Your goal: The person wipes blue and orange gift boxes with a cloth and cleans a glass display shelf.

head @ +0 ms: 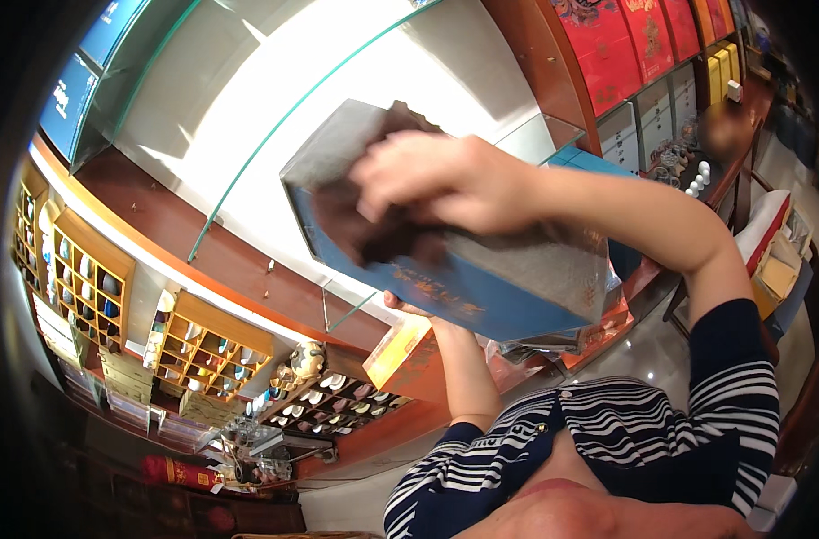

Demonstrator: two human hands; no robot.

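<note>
A large blue gift box with gold writing and greyish sides, seemingly in clear wrap, is held up at a tilt before me. My right hand, blurred, grips a dark brown cloth bunched against the box's upper side and edge. Beneath the box, my left hand supports its lower side; most of its fingers are hidden. Behind the box is a brightly lit cabinet bay with a glass shelf.
Blue boxes stand upper left and red boxes upper right. An orange and yellow box sits below my left hand. Small glass and white items line the right counter. Wooden compartment racks hold small wares at lower left.
</note>
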